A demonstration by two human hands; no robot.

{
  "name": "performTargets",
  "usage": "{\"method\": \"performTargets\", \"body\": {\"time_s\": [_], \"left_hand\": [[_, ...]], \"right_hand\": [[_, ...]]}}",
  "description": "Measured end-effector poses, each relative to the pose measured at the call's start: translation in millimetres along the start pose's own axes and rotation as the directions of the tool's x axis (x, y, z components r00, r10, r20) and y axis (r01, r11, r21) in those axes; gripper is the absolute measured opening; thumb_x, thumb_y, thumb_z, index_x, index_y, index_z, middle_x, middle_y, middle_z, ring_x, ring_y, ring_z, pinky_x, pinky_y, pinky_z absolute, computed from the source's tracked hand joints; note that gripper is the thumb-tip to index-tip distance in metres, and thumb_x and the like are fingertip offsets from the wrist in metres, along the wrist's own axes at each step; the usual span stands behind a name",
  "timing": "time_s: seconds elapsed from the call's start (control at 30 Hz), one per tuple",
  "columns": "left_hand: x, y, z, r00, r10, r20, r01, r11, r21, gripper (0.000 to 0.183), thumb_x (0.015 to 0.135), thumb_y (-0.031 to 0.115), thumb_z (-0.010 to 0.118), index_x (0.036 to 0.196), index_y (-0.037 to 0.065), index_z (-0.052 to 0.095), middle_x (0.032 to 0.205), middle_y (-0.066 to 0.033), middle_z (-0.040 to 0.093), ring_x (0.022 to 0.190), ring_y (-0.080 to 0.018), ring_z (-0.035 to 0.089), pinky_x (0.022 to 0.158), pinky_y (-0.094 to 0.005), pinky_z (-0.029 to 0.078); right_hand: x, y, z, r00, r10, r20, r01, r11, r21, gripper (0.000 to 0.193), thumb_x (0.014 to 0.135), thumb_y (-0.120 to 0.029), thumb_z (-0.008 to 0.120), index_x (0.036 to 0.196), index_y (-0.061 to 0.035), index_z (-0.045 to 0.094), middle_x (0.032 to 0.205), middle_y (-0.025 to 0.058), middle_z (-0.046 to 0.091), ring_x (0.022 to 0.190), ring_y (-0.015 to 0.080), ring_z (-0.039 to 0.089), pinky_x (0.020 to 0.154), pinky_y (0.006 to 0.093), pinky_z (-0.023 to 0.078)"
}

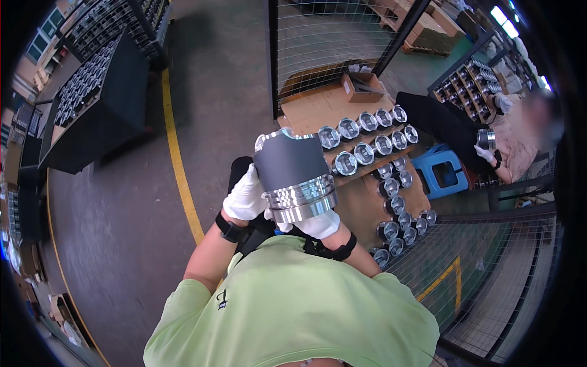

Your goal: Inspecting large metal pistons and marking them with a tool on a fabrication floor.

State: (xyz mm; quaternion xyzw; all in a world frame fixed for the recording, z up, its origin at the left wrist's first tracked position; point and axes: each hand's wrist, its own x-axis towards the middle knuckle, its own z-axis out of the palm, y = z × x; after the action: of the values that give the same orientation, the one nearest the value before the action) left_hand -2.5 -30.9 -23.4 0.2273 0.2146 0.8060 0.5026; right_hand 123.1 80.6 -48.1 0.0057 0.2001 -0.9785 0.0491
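Observation:
A large engine piston [292, 162], with a dark grey coated skirt and shiny ring grooves, is held up in front of my chest. Its grooved end is tilted down toward me. My left hand [246, 197], in a white glove, grips its left side. My gloved right hand [320, 225] supports it from below at the grooved end, with some fingers hidden behind the metal. To the right of the piston, two rows of similar pistons [364, 153] stand on a cardboard-covered table [309, 113].
More pistons [396, 246] stand on a lower board at the right. A cardboard box [362, 87] sits at the table's far end by a wire mesh fence [330, 46]. A blue stool [441, 171] and a co-worker holding a piston are at right. A dark bin [101, 107] of pistons stands left.

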Motion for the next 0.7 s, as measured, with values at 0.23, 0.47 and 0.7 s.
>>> {"method": "performTargets", "body": {"time_s": [0.23, 0.47, 0.7], "left_hand": [[-6, 5, -20, 0.965, -0.244, 0.094, 0.260, 0.934, -0.245, 0.071, 0.088, 0.059, 0.060, 0.138, 0.012, 0.044, 0.136, -0.0071, 0.053, 0.122, -0.0202, 0.053, 0.102, -0.0399, 0.045], [-4, 21, 0, 0.975, 0.057, -0.216, -0.005, 0.973, 0.231, 0.048, 0.089, 0.039, 0.069, 0.123, 0.011, 0.051, 0.119, -0.0002, 0.055, 0.114, -0.0122, 0.052, 0.101, -0.0319, 0.041], [8, 30, 21, 0.933, 0.024, -0.360, 0.181, 0.832, 0.524, 0.053, 0.087, 0.038, 0.072, 0.126, 0.008, 0.053, 0.115, -0.0004, 0.058, 0.106, -0.0093, 0.053, 0.095, -0.0266, 0.041]], "right_hand": [[-6, -21, 23, 0.993, -0.085, -0.082, -0.014, 0.604, -0.797, 0.024, 0.099, -0.018, 0.053, 0.114, 0.0000, 0.059, 0.085, 0.0130, 0.072, 0.061, 0.0174, 0.068, 0.050, 0.0225, 0.052], [-2, -46, 48, 0.711, -0.653, 0.260, -0.060, -0.425, -0.903, 0.050, 0.067, -0.017, 0.081, 0.108, 0.0003, 0.059, 0.092, 0.0187, 0.067, 0.085, 0.0385, 0.066, 0.075, 0.0388, 0.054], [-8, -42, 19, 0.768, -0.633, 0.096, -0.019, -0.171, -0.985, 0.057, 0.068, -0.009, 0.080, 0.119, 0.0015, 0.055, 0.104, 0.0105, 0.065, 0.095, 0.0223, 0.064, 0.085, 0.0322, 0.050]]}}
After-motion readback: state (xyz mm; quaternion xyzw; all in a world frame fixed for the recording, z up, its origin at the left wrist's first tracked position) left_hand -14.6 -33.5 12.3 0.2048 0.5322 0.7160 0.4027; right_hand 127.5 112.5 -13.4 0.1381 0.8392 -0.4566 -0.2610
